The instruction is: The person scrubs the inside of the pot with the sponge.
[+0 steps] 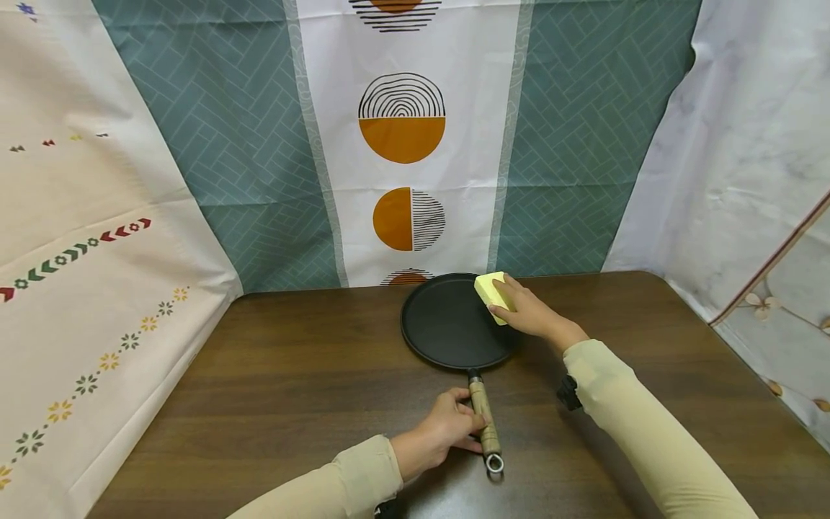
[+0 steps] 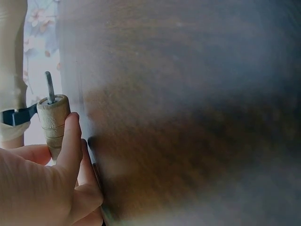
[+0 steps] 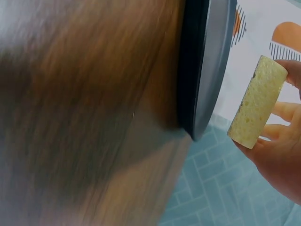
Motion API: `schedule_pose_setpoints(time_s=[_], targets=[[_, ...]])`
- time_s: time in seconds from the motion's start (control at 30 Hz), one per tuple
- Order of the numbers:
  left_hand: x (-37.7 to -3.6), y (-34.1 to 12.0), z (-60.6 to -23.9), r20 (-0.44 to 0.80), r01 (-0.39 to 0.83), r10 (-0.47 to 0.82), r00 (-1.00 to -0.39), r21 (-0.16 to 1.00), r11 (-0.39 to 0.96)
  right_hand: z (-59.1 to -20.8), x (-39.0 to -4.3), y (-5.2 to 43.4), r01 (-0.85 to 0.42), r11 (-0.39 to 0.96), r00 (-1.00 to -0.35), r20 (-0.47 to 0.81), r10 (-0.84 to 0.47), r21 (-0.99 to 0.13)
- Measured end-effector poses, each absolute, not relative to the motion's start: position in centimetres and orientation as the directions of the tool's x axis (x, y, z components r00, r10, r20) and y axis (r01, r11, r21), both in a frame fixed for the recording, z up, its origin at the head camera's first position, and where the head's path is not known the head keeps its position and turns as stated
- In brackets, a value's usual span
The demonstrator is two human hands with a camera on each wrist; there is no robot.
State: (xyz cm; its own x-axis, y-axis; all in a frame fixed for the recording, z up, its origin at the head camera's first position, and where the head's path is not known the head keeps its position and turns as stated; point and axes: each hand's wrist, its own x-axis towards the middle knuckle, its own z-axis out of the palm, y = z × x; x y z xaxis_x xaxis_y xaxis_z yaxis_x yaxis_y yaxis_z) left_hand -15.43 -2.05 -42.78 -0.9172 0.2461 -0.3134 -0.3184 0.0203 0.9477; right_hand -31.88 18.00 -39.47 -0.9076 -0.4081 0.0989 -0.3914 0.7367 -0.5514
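Note:
A flat black round pan (image 1: 447, 324) lies on the dark wooden table (image 1: 292, 382), its wooden handle (image 1: 484, 425) pointing toward me. My left hand (image 1: 441, 431) grips that handle (image 2: 52, 123) near its metal ring end. My right hand (image 1: 528, 311) holds a yellow sponge (image 1: 493, 295) over the pan's far right rim. In the right wrist view the sponge (image 3: 256, 102) is pinched between thumb and fingers beside the pan's edge (image 3: 207, 70). Whether the sponge touches the pan surface I cannot tell.
Patterned curtains hang behind the table (image 1: 402, 144) and on the left (image 1: 78, 274). A pale marbled sheet (image 1: 746, 158) covers the right side. The table's right edge runs close to my right forearm.

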Motion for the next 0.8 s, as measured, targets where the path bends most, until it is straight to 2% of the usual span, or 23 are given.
schedule_pose_setpoints(time_s=[0.4, 0.8], targets=[[-15.5, -2.1, -42.9, -0.311, -0.314, 0.248, -0.918, 0.949, 0.025, -40.6, -31.6, 15.7, -0.453, 0.701, -0.873, 0.114, -0.475, -0.551], [-15.5, -2.1, -42.5, -0.33, -0.332, 0.245, -0.912, 0.943, 0.035, -41.6, -31.5, 14.1, -0.466, 0.704, -0.853, 0.059, -0.519, -0.535]])
